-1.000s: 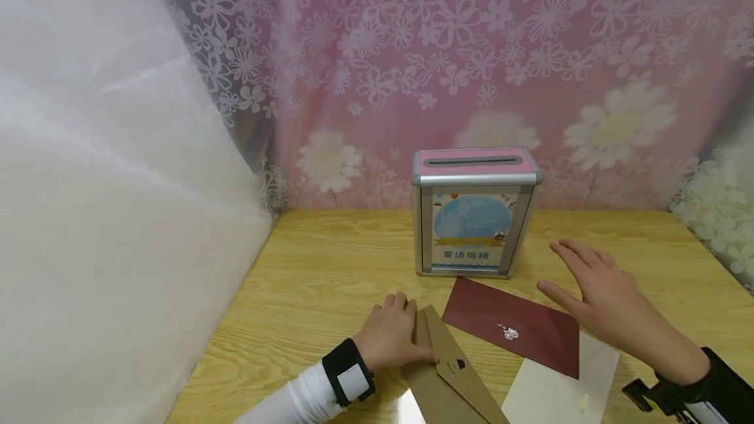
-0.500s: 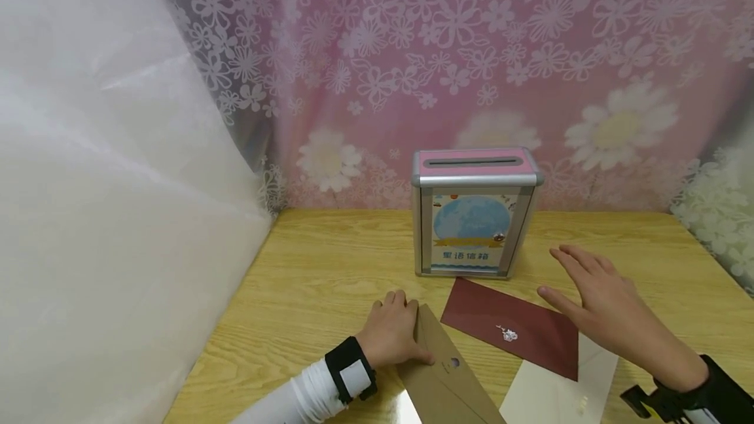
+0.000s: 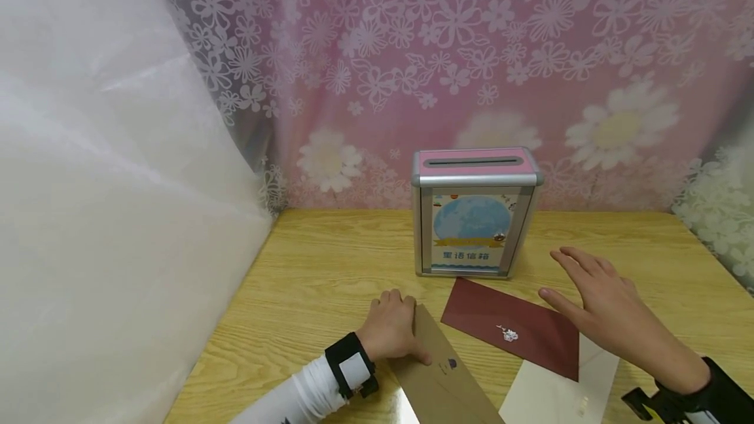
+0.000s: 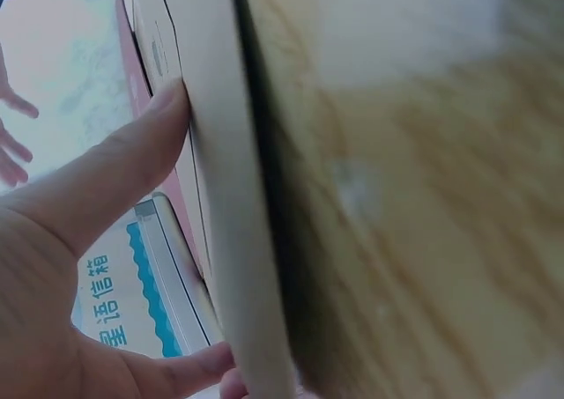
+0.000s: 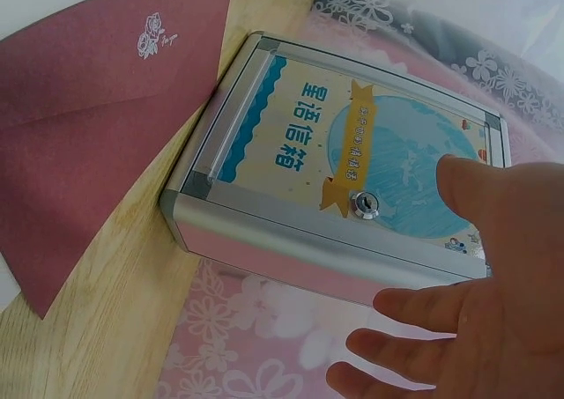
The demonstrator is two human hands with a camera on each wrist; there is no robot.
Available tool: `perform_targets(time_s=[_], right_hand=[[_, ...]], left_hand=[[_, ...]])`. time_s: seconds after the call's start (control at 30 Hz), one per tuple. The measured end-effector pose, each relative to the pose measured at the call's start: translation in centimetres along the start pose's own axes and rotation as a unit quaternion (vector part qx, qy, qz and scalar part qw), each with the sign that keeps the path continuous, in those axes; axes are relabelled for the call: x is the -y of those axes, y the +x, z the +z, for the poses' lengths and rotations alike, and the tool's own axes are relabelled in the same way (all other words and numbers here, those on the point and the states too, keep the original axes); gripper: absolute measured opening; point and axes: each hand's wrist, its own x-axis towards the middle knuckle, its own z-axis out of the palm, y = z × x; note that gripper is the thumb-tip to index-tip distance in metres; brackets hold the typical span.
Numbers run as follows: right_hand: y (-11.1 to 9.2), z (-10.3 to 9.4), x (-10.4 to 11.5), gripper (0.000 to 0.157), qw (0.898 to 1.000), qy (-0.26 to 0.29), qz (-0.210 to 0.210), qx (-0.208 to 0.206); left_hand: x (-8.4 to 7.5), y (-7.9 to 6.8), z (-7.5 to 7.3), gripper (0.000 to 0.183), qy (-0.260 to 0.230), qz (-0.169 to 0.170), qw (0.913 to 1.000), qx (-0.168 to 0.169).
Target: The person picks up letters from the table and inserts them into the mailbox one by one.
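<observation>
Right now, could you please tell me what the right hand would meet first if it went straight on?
The right hand would probably meet the side of the pink-topped box first, though depth is hard to judge.

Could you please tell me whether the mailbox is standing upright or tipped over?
Upright: in the head view, the mailbox stands on the table, its slot on top.

Brown envelope (image 3: 449, 381), maroon envelope (image 3: 512, 327): matt paper. Box frame (image 3: 478, 180): smooth metal. Tabletop (image 3: 330, 260): glossy wood-grain.
</observation>
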Motion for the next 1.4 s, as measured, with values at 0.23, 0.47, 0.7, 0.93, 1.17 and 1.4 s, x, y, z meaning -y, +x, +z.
perform_targets(time_s=[0.23, 0.47, 0.7, 0.93, 1.17, 1.4], right_hand=[[0.0, 0.2, 0.1, 0.075, 1.0, 0.01, -0.005, -0.003], [0.3, 0.4, 0.5, 0.061, 0.998, 0.02, -0.051, -0.02], [0.6, 0.3, 1.4, 0.057, 0.998, 0.022, -0.06, -0.009], [0.9, 0.8, 2.7, 0.05, 0.997, 0.035, -0.072, 0.008], [1.7, 2.5, 6.0, 0.057, 0.987, 0.093, -0.107, 0.072], [2.2, 3.4, 7.7, 0.041, 0.976, 0.136, -0.125, 0.113]], left_hand=[[0.3, -0.2, -0.2, 0.098, -0.079, 0.0, 0.9969, 0.0], [0.6, -0.1, -1.7, 0.099, -0.152, 0.036, 0.9876, -0.004], [0.3, 0.0, -3.4, 0.104, -0.169, 0.057, 0.9838, -0.019], [-0.6, 0.1, -6.0, 0.108, -0.105, 0.067, 0.9904, -0.06], [-1.9, 0.1, -8.5, 0.112, -0.08, 0.09, 0.987, -0.107], [-3.4, -0.2, -9.9, 0.111, -0.047, 0.125, 0.9811, -0.14]])
